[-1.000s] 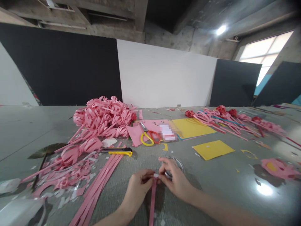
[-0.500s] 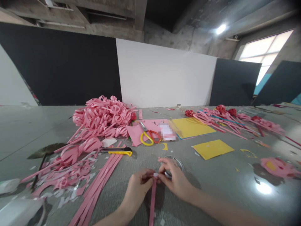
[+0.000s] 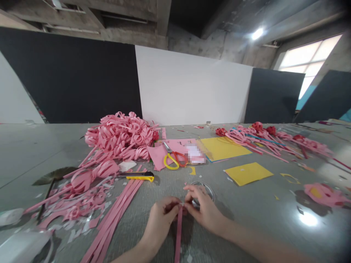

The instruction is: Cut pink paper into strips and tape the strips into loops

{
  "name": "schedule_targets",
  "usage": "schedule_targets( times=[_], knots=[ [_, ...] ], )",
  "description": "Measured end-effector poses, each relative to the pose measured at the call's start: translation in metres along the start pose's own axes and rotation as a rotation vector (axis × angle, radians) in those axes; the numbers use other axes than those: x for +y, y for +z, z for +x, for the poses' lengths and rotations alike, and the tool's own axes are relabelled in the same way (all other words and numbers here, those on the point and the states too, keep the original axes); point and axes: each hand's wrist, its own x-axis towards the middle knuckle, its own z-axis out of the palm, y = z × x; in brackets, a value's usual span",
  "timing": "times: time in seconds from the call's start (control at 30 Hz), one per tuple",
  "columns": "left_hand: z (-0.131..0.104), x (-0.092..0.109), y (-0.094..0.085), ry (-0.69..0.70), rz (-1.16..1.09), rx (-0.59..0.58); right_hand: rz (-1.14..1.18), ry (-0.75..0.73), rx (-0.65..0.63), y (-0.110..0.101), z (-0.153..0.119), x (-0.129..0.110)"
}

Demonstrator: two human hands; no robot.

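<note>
My left hand (image 3: 164,215) and my right hand (image 3: 201,208) meet at the front middle, fingertips pinched at the far end of a narrow pink paper strip (image 3: 178,233). The strip runs from there toward me and out of the bottom of the view. A small whitish bit shows between the fingertips; the fingers mostly cover it. Just behind my right hand lies a roll of tape (image 3: 210,190), partly hidden by that hand. A bundle of pink paper strips (image 3: 117,219) lies left of my left hand, and a yellow-and-black utility knife (image 3: 139,176) rests across its far end.
Scissors (image 3: 172,159) with yellow and red handles lie on pink paper, beside a phone (image 3: 195,153). Yellow sheets (image 3: 248,173) lie to the right. A large heap of curled pink paper (image 3: 120,135) stands back left, with paper scraps (image 3: 79,210) in front. Pink and red paper flowers (image 3: 257,137) lie back right.
The fingertips of both hands have closed over the strip's far end, so less of the white bit shows. Everything else lies as before.
</note>
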Motion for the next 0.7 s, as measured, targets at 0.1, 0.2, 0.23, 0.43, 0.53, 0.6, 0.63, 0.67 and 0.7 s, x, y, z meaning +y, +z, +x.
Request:
schedule_targets(
  times=[0.1,0.2,0.23,0.43,0.53,0.6,0.63,0.67,0.7],
  knots=[
    [-0.001,0.001,-0.001,0.065,0.064,0.017,-0.007,0.014,0.003,0.000,0.000,-0.001],
    [-0.001,0.003,-0.002,0.110,0.079,0.033,-0.029,0.042,-0.001,-0.002,0.000,-0.005],
    [-0.001,0.004,-0.002,0.117,0.080,0.046,-0.040,0.050,-0.005,-0.002,0.001,-0.006],
    [-0.001,0.005,-0.002,0.147,0.135,0.083,-0.087,-0.016,-0.073,-0.005,0.005,-0.012],
    [-0.003,0.006,0.000,0.166,0.144,0.050,-0.113,-0.020,-0.077,-0.004,0.006,-0.012],
    [-0.005,0.006,0.001,0.183,0.142,0.026,-0.125,-0.021,-0.079,-0.004,0.006,-0.012],
    [-0.006,0.007,0.001,0.192,0.142,0.020,-0.128,-0.024,-0.081,-0.004,0.005,-0.012],
    [-0.006,0.007,0.002,0.199,0.145,0.018,-0.129,-0.029,-0.083,-0.004,0.005,-0.012],
    [-0.007,0.007,0.002,0.206,0.150,0.014,-0.128,-0.036,-0.086,-0.004,0.005,-0.012]
  ],
)
